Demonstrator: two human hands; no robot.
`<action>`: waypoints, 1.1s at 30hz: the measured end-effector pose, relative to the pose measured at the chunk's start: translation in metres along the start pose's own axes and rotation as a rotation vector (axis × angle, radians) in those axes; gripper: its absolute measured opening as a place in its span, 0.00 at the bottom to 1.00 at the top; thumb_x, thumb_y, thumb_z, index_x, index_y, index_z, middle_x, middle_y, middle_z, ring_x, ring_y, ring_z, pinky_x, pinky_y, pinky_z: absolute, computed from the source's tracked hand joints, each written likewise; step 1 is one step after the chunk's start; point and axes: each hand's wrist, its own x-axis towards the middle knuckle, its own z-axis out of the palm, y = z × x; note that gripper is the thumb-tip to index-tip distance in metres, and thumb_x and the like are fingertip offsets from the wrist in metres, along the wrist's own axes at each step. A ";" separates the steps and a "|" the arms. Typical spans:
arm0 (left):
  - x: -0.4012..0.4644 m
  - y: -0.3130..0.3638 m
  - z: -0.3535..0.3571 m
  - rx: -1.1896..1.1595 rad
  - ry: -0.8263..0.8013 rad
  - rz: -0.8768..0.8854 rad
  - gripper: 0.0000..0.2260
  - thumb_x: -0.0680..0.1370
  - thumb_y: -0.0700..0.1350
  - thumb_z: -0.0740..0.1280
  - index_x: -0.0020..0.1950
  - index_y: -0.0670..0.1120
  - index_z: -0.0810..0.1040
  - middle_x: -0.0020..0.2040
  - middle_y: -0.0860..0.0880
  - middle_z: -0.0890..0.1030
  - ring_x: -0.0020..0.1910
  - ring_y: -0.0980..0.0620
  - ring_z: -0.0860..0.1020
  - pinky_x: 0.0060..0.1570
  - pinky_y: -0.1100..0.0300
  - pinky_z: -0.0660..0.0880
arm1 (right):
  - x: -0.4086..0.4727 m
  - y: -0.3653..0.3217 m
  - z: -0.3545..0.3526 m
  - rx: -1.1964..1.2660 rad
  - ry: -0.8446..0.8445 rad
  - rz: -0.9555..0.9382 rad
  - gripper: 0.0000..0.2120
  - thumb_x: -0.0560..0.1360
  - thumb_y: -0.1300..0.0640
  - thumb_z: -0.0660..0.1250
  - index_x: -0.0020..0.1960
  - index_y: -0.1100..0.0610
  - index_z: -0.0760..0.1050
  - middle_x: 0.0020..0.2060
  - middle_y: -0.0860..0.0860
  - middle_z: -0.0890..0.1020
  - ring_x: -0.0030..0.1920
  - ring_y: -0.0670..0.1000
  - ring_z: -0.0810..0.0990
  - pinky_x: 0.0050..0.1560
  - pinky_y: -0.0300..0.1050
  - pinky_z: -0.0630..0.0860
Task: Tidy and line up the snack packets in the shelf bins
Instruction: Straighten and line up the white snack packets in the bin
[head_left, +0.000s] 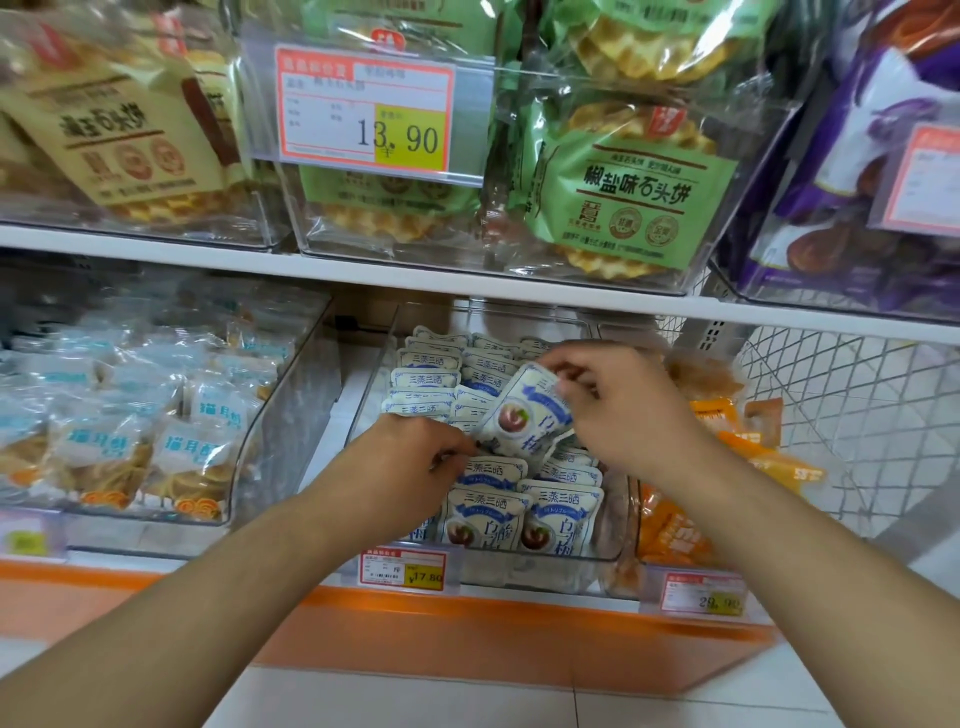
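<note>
My right hand (618, 410) pinches the top edge of one white-and-blue packet (524, 410), fingers curled round it, packet tilted and lifted above the rest. My left hand (415, 457) is curled too, fingertips down among the packets just below that one; looks like it grips its lower corner, can't tell for sure.

Both hands are in the middle clear bin (519, 571) on the lower shelf. Stacked packets (431, 379) at the back stand in two rough rows, edges up. Front row: two packets (519, 519) upright, faces out, touching side by side (print readable, a round fruit picture on each).

Around it:
- Left bin (291, 395): clear-wrapped biscuit packs (130, 447) with blue labels, loosely piled. Its clear side wall stands just beside my left wrist.
- Right: orange packets (727, 457), partly hidden behind my right forearm.
- Far right: white wire mesh basket (831, 415).
- Price tag (402, 569) clipped on the front of the middle bin, reads 17.80; another tag (704, 595) further right.
- Upper shelf (363, 270) overhangs the bin, close above my hands. On it: green waffle biscuit packs (623, 192), tan packs (119, 135) left, purple packs (857, 156) right, big price tag (363, 109) reading 13.90.
- Orange base strip (467, 623) below, tiled floor (467, 696) under that.
</note>
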 end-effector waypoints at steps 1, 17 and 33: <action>0.000 0.002 0.000 -0.010 -0.010 0.004 0.11 0.82 0.52 0.66 0.62 0.59 0.83 0.54 0.58 0.85 0.48 0.60 0.80 0.50 0.63 0.79 | -0.002 0.003 -0.003 0.013 0.031 -0.008 0.15 0.82 0.62 0.67 0.61 0.45 0.84 0.49 0.41 0.85 0.49 0.41 0.83 0.52 0.39 0.81; 0.003 0.006 0.004 0.265 -0.035 -0.011 0.19 0.79 0.53 0.71 0.71 0.58 0.75 0.63 0.55 0.79 0.59 0.50 0.80 0.55 0.52 0.80 | -0.015 0.006 -0.028 -0.027 0.271 -0.126 0.15 0.81 0.65 0.67 0.59 0.50 0.87 0.53 0.43 0.88 0.56 0.40 0.81 0.54 0.19 0.69; 0.018 -0.005 0.021 0.268 -0.033 0.318 0.25 0.80 0.56 0.64 0.77 0.54 0.72 0.74 0.54 0.74 0.71 0.51 0.74 0.70 0.51 0.72 | -0.043 -0.013 -0.012 -0.542 -0.478 -0.136 0.08 0.79 0.50 0.72 0.56 0.44 0.86 0.46 0.39 0.87 0.53 0.44 0.82 0.57 0.42 0.78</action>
